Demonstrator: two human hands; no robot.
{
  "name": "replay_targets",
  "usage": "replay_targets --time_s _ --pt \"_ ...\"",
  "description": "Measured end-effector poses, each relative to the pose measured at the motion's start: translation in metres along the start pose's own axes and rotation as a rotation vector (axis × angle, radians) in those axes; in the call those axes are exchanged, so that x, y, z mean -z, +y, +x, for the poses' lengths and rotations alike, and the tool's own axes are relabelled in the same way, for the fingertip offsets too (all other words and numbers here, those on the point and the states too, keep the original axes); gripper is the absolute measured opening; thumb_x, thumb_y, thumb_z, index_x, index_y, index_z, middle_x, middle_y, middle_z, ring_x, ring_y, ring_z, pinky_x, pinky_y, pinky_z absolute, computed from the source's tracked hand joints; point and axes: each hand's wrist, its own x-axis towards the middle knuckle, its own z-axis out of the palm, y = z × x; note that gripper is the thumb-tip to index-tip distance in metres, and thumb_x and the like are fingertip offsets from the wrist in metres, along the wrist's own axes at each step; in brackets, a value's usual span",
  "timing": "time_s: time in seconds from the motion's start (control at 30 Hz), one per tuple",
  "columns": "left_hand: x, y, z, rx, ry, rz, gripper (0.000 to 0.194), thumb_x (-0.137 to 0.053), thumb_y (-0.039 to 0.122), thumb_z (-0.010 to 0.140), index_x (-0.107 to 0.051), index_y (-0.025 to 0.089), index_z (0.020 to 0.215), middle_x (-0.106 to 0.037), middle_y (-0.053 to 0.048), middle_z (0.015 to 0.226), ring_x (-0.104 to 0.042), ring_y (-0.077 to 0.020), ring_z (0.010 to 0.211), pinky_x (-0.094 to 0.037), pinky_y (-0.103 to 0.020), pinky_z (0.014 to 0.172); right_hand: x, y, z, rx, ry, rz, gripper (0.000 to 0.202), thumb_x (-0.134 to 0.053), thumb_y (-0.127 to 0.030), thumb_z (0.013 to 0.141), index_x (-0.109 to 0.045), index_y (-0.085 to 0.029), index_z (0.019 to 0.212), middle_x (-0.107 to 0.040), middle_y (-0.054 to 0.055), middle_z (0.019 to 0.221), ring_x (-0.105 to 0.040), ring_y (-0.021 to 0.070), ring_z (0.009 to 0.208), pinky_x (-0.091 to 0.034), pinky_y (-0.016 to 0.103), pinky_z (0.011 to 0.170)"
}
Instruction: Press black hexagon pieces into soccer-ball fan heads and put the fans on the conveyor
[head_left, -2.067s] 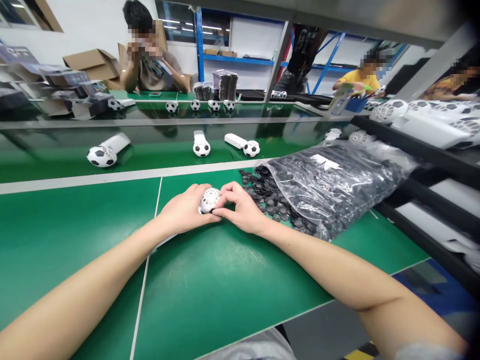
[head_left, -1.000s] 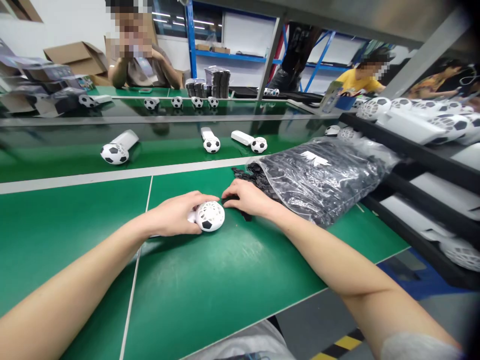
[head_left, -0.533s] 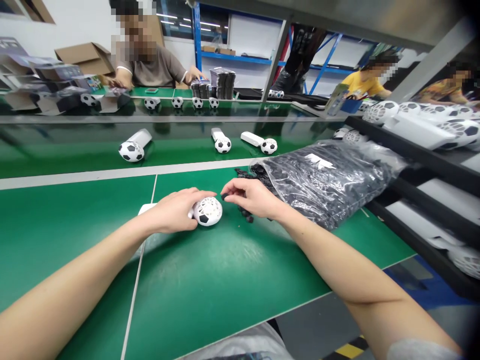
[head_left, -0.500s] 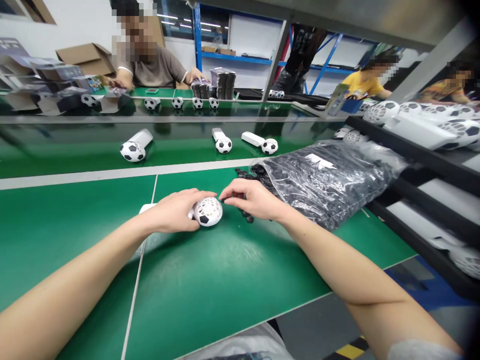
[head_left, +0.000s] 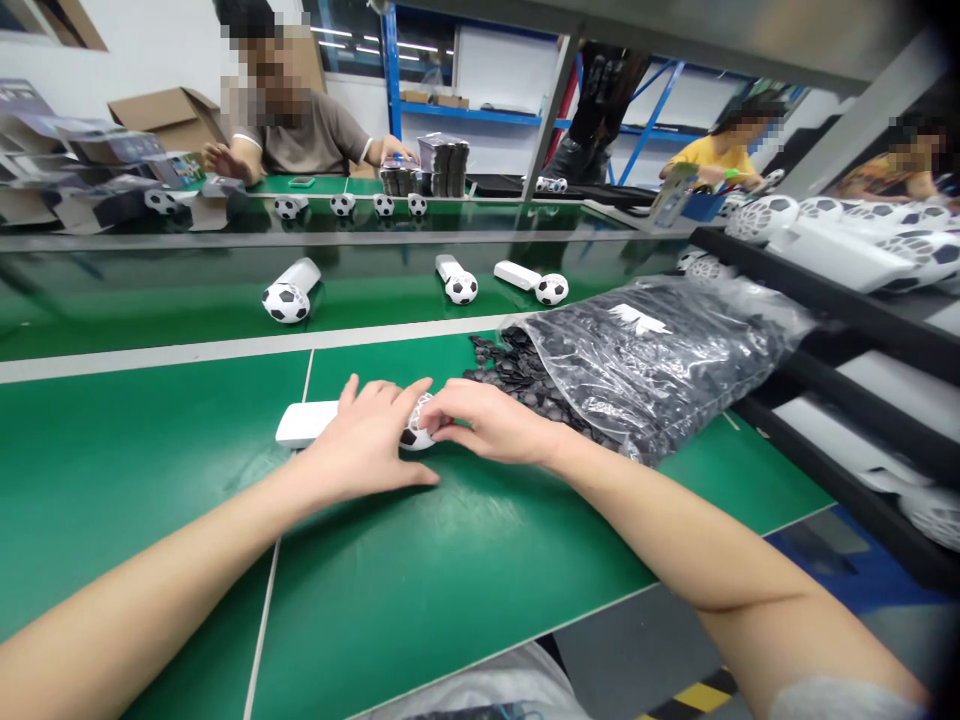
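Note:
A soccer-ball handheld fan (head_left: pixel 306 424) lies on the green bench, its white handle to the left and its ball head partly covered by my hands. Over its neck, my left hand (head_left: pixel 367 430) rests with fingers spread and the thumb away from the ball. My right hand (head_left: pixel 480 420) is pinched against the right side of the ball head; what its fingertips hold is hidden. Just behind my right hand, small black pieces (head_left: pixel 517 375) spill from a clear plastic bag (head_left: pixel 660 350).
Three similar fans, one of them this white-handled fan (head_left: pixel 291 290), lie on the dark green belt beyond a pale strip. At right stands a black rack (head_left: pixel 825 310) with more fans and white parts. Across the belt a person (head_left: pixel 307 130) sits near boxes; others work farther right.
My left hand has opened from its grip round the ball head, its thumb swinging clear. My right hand has moved left onto the ball. The fans on the belt have shifted right.

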Motion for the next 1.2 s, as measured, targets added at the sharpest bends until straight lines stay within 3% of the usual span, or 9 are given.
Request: replay_targets --time_s 0.07,0.17,0.27,0.47,0.7,0.83,0.9,0.97,1.2 --pt "-0.003 0.007 0.000 0.006 0.071 0.005 0.065 -0.057 0.056 0.066 -0.044 0.021 0.119 -0.057 -0.010 0.108 -0.046 -0.0316 0.104 -0.017 -0.057 0.098 -0.005 0.003 0.000 -0.052 0.066 0.111 0.011 -0.055 -0.012 0.078 -0.054 -0.019 0.086 -0.062 0.000 0.082 -0.054 0.0116 0.075 -0.044 0.025 0.073" --pt "-0.003 0.005 0.002 -0.112 0.085 -0.013 0.044 -0.053 0.052 0.071 -0.052 0.022 0.103 -0.060 -0.005 0.098 -0.050 -0.0268 0.097 -0.019 -0.053 0.100 -0.011 0.009 -0.001 -0.101 0.160 0.201 0.019 -0.065 -0.020 0.072 -0.052 -0.018 0.086 -0.058 -0.001 0.081 -0.053 0.0099 0.069 -0.045 0.023 0.067" --pt "-0.001 -0.006 0.005 -0.210 0.043 -0.062 0.049 -0.056 0.051 0.070 -0.048 0.024 0.111 -0.059 -0.002 0.106 -0.049 -0.0250 0.102 -0.013 -0.052 0.104 -0.015 0.013 -0.002 -0.080 0.182 0.127 0.021 -0.069 -0.028 0.068 -0.054 -0.018 0.078 -0.055 -0.001 0.077 -0.051 0.0100 0.068 -0.044 0.022 0.066" --pt "-0.002 -0.015 0.008 -0.114 0.039 -0.064 0.074 -0.058 0.064 0.061 -0.044 0.020 0.119 -0.055 -0.009 0.116 -0.043 -0.0291 0.110 -0.013 -0.054 0.103 -0.021 0.017 -0.004 -0.047 0.207 0.011 0.017 -0.064 -0.032 0.074 -0.054 -0.017 0.074 -0.051 0.000 0.074 -0.049 0.0116 0.073 -0.042 0.023 0.067" --pt "0.004 -0.017 0.008 -0.163 0.007 -0.091 0.060 -0.052 0.058 0.071 -0.047 0.020 0.118 -0.057 -0.008 0.113 -0.046 -0.0276 0.107 -0.018 -0.051 0.102 -0.027 0.022 -0.003 -0.080 0.266 0.091 0.024 -0.062 -0.039 0.074 -0.051 -0.018 0.073 -0.051 -0.001 0.073 -0.049 0.0101 0.066 -0.043 0.023 0.065" --pt "0.003 -0.016 0.008 -0.151 0.017 -0.102 0.059 -0.054 0.057 0.069 -0.049 0.020 0.116 -0.057 -0.008 0.110 -0.046 -0.0279 0.106 -0.018 -0.052 0.101 -0.029 0.023 -0.003 -0.119 0.326 0.075 0.037 -0.066 -0.043 0.068 -0.052 -0.018 0.091 -0.054 0.006 0.099 -0.053 0.0163 0.089 -0.046 0.029 0.074" --pt "0.001 -0.014 0.009 -0.123 0.029 -0.095 0.062 -0.056 0.056 0.067 -0.048 0.019 0.117 -0.058 -0.008 0.107 -0.047 -0.0276 0.105 -0.019 -0.052 0.102 -0.029 0.023 -0.002 -0.170 0.295 0.107 0.048 -0.066 -0.043 0.069 -0.048 -0.018 0.106 -0.051 0.009 0.113 -0.050 0.0199 0.102 -0.047 0.032 0.078" --pt "-0.001 -0.012 0.010 -0.082 0.050 -0.082 0.063 -0.058 0.054 0.065 -0.049 0.017 0.116 -0.059 -0.009 0.104 -0.049 -0.0275 0.102 -0.020 -0.052 0.101 -0.029 0.021 -0.001 -0.221 0.218 0.155 0.049 -0.062 -0.041 0.073 -0.044 -0.020 0.114 -0.051 0.009 0.117 -0.052 0.0198 0.102 -0.046 0.035 0.082" --pt "-0.003 -0.007 0.010 -0.024 0.076 -0.102 0.056 -0.057 0.052 0.065 -0.052 0.017 0.108 -0.061 -0.007 0.101 -0.049 -0.0283 0.100 -0.022 -0.051 0.100 -0.027 0.022 0.000 -0.261 0.154 0.220 0.045 -0.058 -0.036 0.078 -0.045 -0.018 0.117 -0.053 0.009 0.117 -0.054 0.0199 0.101 -0.047 0.034 0.082"
